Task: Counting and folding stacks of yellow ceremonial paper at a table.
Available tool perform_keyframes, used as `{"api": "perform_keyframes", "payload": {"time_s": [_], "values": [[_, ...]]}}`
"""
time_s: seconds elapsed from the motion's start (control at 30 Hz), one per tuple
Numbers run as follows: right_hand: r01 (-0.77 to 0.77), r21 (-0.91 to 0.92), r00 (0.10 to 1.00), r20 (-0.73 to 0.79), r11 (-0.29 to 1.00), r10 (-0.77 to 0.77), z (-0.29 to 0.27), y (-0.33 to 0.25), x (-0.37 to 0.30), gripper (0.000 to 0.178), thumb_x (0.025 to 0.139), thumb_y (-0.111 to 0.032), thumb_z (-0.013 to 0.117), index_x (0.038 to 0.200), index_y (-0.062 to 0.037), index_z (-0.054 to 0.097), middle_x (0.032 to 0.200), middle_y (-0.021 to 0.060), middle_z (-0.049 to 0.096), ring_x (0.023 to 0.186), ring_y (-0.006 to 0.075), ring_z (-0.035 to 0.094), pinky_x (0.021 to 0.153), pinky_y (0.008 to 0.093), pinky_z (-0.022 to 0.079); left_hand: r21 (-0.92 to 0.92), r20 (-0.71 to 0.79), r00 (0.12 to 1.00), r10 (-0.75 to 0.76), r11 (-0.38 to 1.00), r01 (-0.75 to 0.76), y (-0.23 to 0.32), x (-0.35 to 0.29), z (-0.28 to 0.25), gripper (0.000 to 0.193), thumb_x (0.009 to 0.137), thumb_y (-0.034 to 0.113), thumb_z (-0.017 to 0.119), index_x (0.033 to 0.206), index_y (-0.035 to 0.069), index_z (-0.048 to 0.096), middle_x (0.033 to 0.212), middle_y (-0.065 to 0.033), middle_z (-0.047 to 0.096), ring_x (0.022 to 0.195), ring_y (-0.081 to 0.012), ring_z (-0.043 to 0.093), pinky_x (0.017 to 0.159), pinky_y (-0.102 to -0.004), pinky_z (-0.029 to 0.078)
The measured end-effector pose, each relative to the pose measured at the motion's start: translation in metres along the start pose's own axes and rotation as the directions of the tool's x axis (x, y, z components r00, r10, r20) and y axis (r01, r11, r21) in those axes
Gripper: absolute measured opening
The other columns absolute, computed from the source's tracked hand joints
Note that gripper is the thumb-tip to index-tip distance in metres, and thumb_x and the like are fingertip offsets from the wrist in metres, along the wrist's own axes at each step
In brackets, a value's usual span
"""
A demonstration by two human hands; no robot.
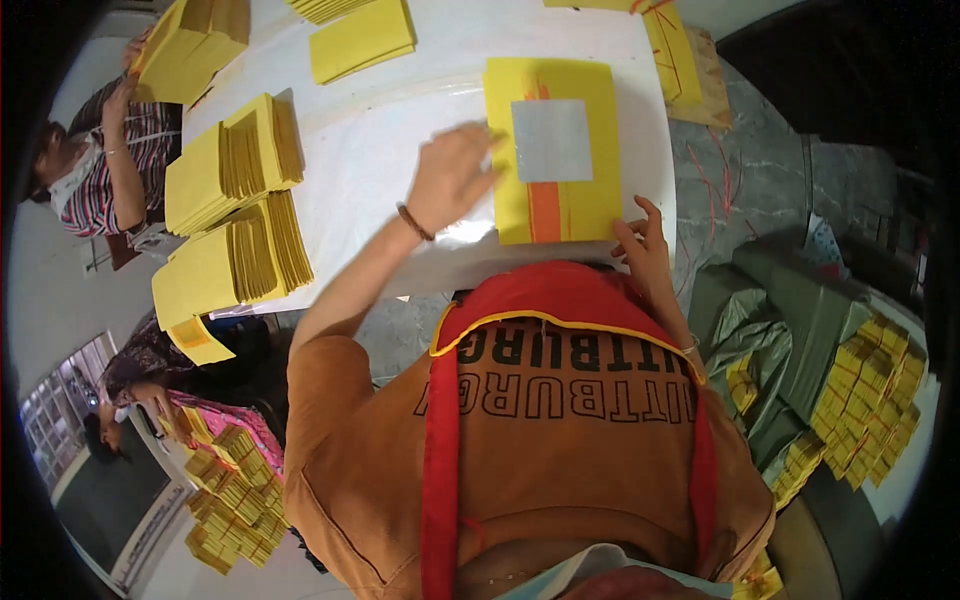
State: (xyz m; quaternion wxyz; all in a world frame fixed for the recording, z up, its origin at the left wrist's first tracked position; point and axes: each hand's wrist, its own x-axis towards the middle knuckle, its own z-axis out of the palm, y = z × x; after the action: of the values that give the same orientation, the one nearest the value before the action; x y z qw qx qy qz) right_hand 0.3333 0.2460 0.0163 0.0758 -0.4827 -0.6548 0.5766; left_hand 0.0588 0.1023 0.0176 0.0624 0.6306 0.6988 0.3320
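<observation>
On the white table in front of me lies a yellow paper sheet or stack (600,130), with a silver-grey square (552,142) at its middle and an orange stripe (544,213) running down from it. My left hand (455,175) is at the left edge of this yellow paper, thumb and fingers apart, its fingertips slightly blurred. Beside the lower right corner is my right hand (645,245), fingers spread and bent; whether it touches the paper is hard to tell. Nothing shows in either hand.
Thick folded yellow paper stacks (215,175) stand along the table's left side, with another yellow pad (362,40) at the far side. A person in a striped top (120,160) handles yellow paper at far left. Bundled yellow packs (870,400) are piled at right.
</observation>
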Motion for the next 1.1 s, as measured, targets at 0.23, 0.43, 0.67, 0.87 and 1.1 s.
{"api": "perform_keyframes", "payload": {"time_s": [0.23, 0.43, 0.67, 0.87, 1.1], "values": [[0.055, 0.134, 0.996, 0.059, 0.990, -0.063, -0.001, 0.004, 0.005, 0.046, 0.085, -0.017, 0.060, 0.125, -0.0051, 0.043, 0.075, 0.0050, 0.056, 0.060, 0.0115, 0.054, 0.053, 0.0242, 0.042, 0.201, 0.261, 0.959, 0.114, 0.965, -0.169, 0.050, -0.031, 0.034, 0.052, 0.074, 0.031, 0.068, 0.120, 0.013, 0.053, 0.131, -0.0120, 0.042, 0.122, -0.0296, 0.036, 0.095, -0.0444, 0.026], [0.170, -0.002, 0.985, 0.013, 0.985, -0.170, -0.006, 0.003, 0.015, 0.037, 0.084, -0.017, 0.061, 0.117, -0.0036, 0.052, 0.073, 0.0028, 0.055, 0.060, 0.0087, 0.050, 0.054, 0.0221, 0.040, 0.135, 0.192, 0.981, 0.038, 0.989, -0.064, 0.041, -0.027, 0.031, 0.061, 0.071, 0.033, 0.071, 0.125, 0.016, 0.050, 0.136, -0.0117, 0.036, 0.125, -0.0303, 0.032, 0.098, -0.0449, 0.025], [0.492, 0.000, 0.868, -0.080, 0.871, -0.490, 0.009, 0.012, 0.050, 0.051, 0.092, -0.022, 0.050, 0.134, 0.0017, 0.035, 0.137, 0.0172, 0.037, 0.125, 0.0243, 0.037, 0.101, 0.0309, 0.031, 0.079, 0.140, 0.974, -0.179, 0.982, 0.169, 0.041, -0.029, 0.052, 0.102, 0.059, 0.049, 0.078, 0.140, 0.015, 0.027, 0.144, -0.0286, 0.007, 0.133, -0.0463, 0.009, 0.104, -0.0568, 0.010], [0.415, 0.170, 0.906, 0.008, 0.894, -0.422, 0.028, 0.004, 0.059, 0.056, 0.093, -0.025, 0.045, 0.139, 0.0015, 0.026, 0.148, 0.0180, 0.017, 0.136, 0.0264, 0.021, 0.109, 0.0345, 0.016, 0.018, 0.135, 0.971, -0.199, 0.980, 0.199, 0.036, -0.030, 0.059, 0.103, 0.061, 0.051, 0.077, 0.141, 0.015, 0.024, 0.145, -0.0288, 0.005, 0.133, -0.0465, 0.007, 0.104, -0.0572, 0.010], [0.684, -0.441, 0.717, 0.261, 0.581, -0.646, -0.001, -0.005, 0.052, 0.037, 0.089, -0.026, 0.050, 0.121, -0.0080, 0.054, 0.136, 0.0109, 0.044, 0.135, 0.0294, 0.023, 0.109, 0.0396, 0.016, 0.159, 0.191, 0.975, 0.114, 0.976, -0.146, 0.048, -0.022, 0.030, 0.043, 0.075, 0.029, 0.067, 0.114, 0.011, 0.059, 0.124, -0.0095, 0.048, 0.111, -0.0284, 0.043, 0.087, -0.0409, 0.034]]}}
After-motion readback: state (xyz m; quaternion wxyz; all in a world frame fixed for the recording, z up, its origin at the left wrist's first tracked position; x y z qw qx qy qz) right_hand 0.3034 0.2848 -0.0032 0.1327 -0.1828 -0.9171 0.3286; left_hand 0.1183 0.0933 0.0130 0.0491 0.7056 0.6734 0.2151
